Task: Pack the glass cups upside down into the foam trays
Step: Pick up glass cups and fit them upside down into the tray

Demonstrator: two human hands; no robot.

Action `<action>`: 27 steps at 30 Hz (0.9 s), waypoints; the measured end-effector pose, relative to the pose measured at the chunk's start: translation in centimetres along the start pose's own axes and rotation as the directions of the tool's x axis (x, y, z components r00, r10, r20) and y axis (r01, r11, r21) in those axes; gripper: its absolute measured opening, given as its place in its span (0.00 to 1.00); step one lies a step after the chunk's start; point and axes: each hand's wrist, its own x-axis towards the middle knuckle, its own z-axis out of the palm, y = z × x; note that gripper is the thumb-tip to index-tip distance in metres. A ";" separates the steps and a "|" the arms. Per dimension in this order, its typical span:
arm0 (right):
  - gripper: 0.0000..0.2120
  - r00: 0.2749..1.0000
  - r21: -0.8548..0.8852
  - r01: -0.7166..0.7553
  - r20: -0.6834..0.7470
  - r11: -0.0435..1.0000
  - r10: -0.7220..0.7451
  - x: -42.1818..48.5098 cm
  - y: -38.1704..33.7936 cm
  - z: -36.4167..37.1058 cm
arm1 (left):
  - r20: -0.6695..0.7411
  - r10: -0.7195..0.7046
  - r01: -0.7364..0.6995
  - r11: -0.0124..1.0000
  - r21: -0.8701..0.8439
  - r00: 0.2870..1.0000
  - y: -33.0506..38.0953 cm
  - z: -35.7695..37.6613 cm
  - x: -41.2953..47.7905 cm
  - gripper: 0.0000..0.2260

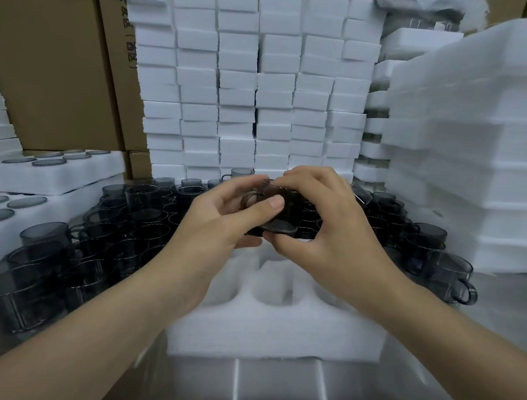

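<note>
— Smoky glass between the fingers?
— Yes. The left hand and right hand both curl round one dark glass cup, held just above the foam tray.
— And around them?
— More cups crowd the steel counter, with foam blocks stacked behind.

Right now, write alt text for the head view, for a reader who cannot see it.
A left hand and a right hand together grip one dark glass cup above a white foam tray whose visible pockets are empty. Many more loose cups crowd behind and beside it, with tall foam stacks beyond.
</note>
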 end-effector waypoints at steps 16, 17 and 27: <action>0.06 0.943 0.052 -0.214 0.270 0.975 0.193 0.2 3.4 -0.7 | -0.081 0.090 -0.059 0.944 0.324 0.993 -0.5 -1.8 1.3 0.09; 0.06 0.943 0.064 -0.208 0.279 0.976 0.183 0.2 3.5 -0.8 | -0.073 0.089 -0.057 0.932 0.357 0.993 -0.7 -1.8 1.3 0.08; 0.10 0.901 0.113 -0.220 0.404 0.969 0.157 0.2 3.3 -1.5 | -0.018 0.067 -0.052 0.902 0.429 0.998 -1.0 -1.6 1.3 0.06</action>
